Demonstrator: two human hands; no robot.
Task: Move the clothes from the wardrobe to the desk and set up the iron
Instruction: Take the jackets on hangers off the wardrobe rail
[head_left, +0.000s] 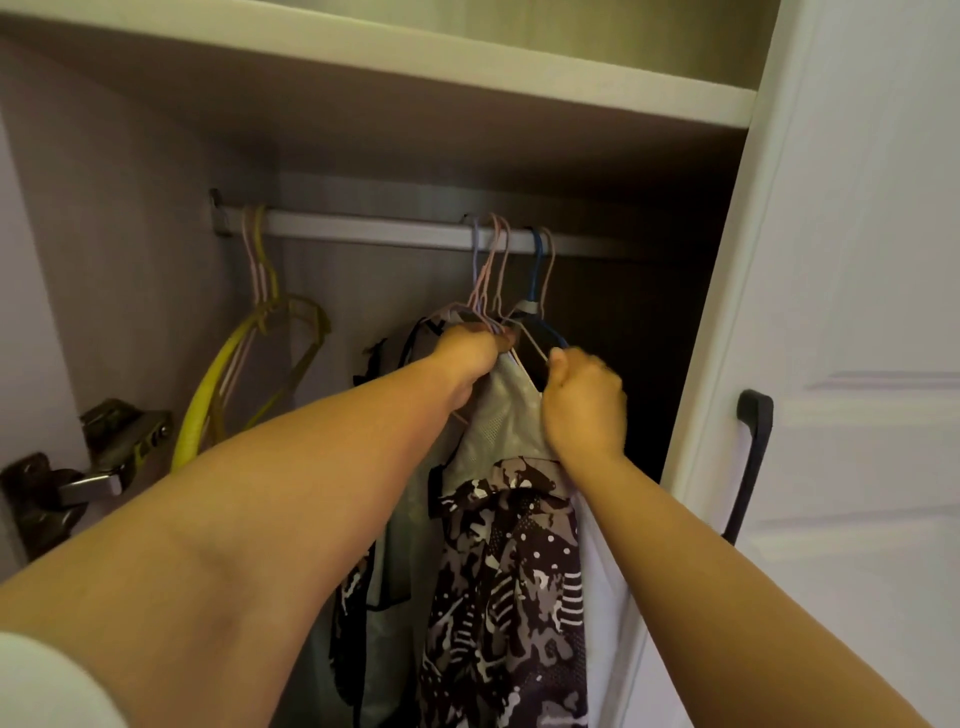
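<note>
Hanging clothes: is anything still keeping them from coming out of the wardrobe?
Yes. Both the left hand and right hand grip the clothes at the hangers, but the hanger hooks are looped over the rail. The door stands open.

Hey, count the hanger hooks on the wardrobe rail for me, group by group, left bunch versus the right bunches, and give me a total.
Left bunch by the bracket: 2 hooks, pink and yellow
Middle bunch above the left hand: 3 hooks, one bluish, two pink
Right bunch above the right hand: 2 hooks, blue and pink
Total: 7 hooks on the rail
</note>
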